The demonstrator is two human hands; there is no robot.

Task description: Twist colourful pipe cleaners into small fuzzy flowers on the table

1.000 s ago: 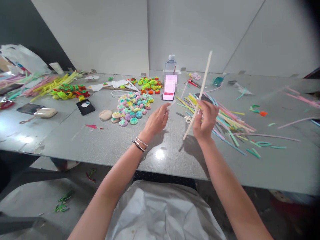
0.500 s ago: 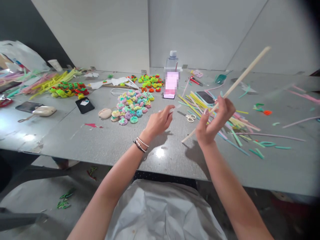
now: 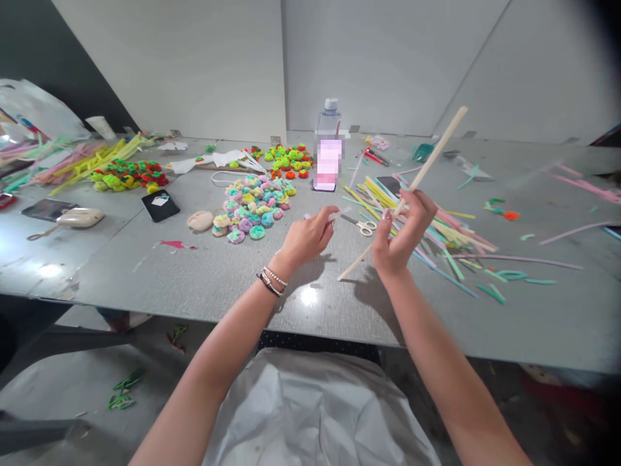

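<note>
A long cream pipe cleaner [image 3: 439, 144] slants up to the right, pinched between the thumb and fingers of my right hand [image 3: 405, 226]. Its lower end comes down close to the tabletop. My left hand [image 3: 310, 236], with bracelets at the wrist, is closed around a small whitish, see-through piece [image 3: 345, 211]; most of it is hidden by the fingers. White-handled scissors [image 3: 359, 224] lie between my hands. Left of my left hand is a pile of pastel fuzzy coils [image 3: 257, 200]. Loose coloured pipe cleaners [image 3: 451, 236] spread out behind and right of my right hand.
A lit phone [image 3: 328, 165] stands against a clear bottle [image 3: 330, 120] at the back. Red and green fuzzy pieces [image 3: 291, 158] lie beside it. A dark phone [image 3: 160, 205] rests on the left, near a beige computer-mouse-shaped object [image 3: 81, 217]. A red cutter [image 3: 374, 156] lies behind.
My right hand has moved slightly left with the cream pipe cleaner, whose upper end is now lower and farther left. My left hand stays nearly still. The whole view has shifted a little.
</note>
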